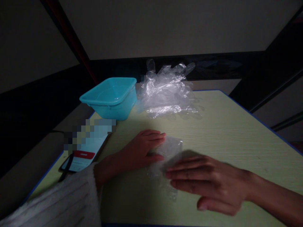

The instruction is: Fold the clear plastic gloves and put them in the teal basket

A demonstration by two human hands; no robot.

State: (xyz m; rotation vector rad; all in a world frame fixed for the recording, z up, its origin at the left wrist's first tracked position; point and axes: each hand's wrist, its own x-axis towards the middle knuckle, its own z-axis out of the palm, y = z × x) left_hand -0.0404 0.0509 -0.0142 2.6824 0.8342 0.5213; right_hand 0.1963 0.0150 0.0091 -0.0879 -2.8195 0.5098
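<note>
Beyond left hand (pixel 143 148), turquoise tub (pixel 112 110)

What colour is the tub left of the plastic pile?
The tub is turquoise, clearest in the head view.

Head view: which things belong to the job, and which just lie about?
In the job:
- left hand
- right hand
- flat clear plastic piece
- probably the crumpled clear plastic pile

Apparently lying about:
- turquoise rectangular plastic tub
- rectangular phone with lit screen

A turquoise basin (pixel 115 109) stands on the pale table (pixel 239 138), beyond a lit phone (pixel 94 146).
</note>
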